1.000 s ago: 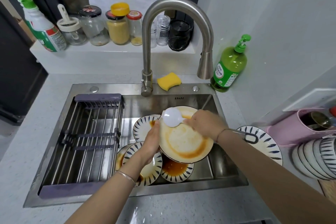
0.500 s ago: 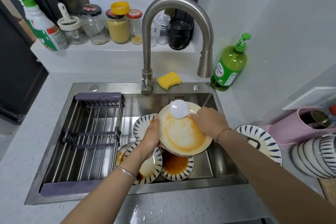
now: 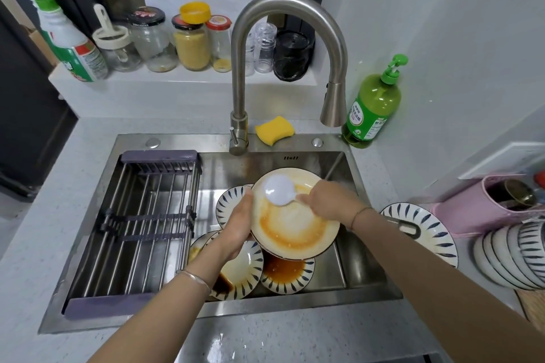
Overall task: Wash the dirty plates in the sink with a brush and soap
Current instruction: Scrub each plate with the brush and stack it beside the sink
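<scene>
We note the dirty plate (image 3: pixel 298 230) held tilted over the right half of the sink (image 3: pixel 265 308), its face toward the camera, with an orange sauce ring round a paler centre. The left hand (image 3: pixel 239 227) grips its left rim, fingers curled behind the plate and thumb on the front edge. The right hand (image 3: pixel 330 203) holds the brush (image 3: pixel 278 193): its fingers are curled round the handle, most of which is hidden in the grip, and the round white head lies against the upper left of the plate's face. Below the held plate we count three more patterned plates in the basin: one behind the left hand (image 3: pixel 228 203), one with dark sauce under the left wrist (image 3: pixel 247 268), one pooled with orange sauce (image 3: pixel 287 275). A further edge beside them is too covered to tell. A sliding drain rack (image 3: pixel 141 224) spans the left half of the sink. The faucet (image 3: pixel 239 68) arches over the basin; we see no water stream. A yellow sponge (image 3: pixel 274 130) lies on the back rim just beside the faucet base, and the green soap bottle (image 3: pixel 373 109) stands at the back right corner. On the worktop (image 3: pixel 295 342) to the right sit another patterned plate (image 3: pixel 424 230), a stack of bowls (image 3: pixel 513 256) and a pink container (image 3: pixel 483 209).
</scene>
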